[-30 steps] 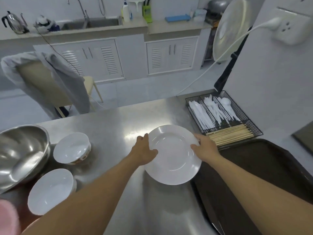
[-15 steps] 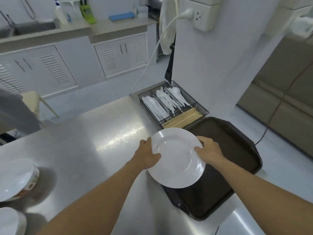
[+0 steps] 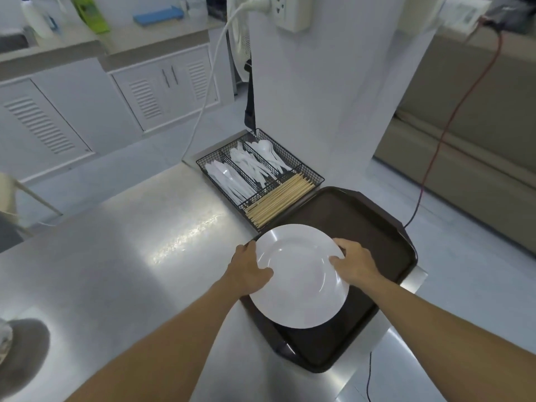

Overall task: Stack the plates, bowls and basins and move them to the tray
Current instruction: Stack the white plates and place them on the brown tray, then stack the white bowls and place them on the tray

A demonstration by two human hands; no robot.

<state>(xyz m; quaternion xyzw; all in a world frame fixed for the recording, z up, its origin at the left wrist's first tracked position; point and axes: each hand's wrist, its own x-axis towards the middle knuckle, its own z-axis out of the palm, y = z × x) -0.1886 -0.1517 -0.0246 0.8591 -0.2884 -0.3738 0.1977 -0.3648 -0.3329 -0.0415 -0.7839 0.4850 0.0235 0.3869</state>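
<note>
A glossy white plate (image 3: 301, 281), a matt dark plastic tray (image 3: 362, 224), a brushed-metal table (image 3: 130, 256).

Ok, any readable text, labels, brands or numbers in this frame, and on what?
None can be read.
White bottle on the far counter: any label is too blurred.
Green item beside it: no legible marking.
Plate, tray and cutlery basket: no print visible.
</note>
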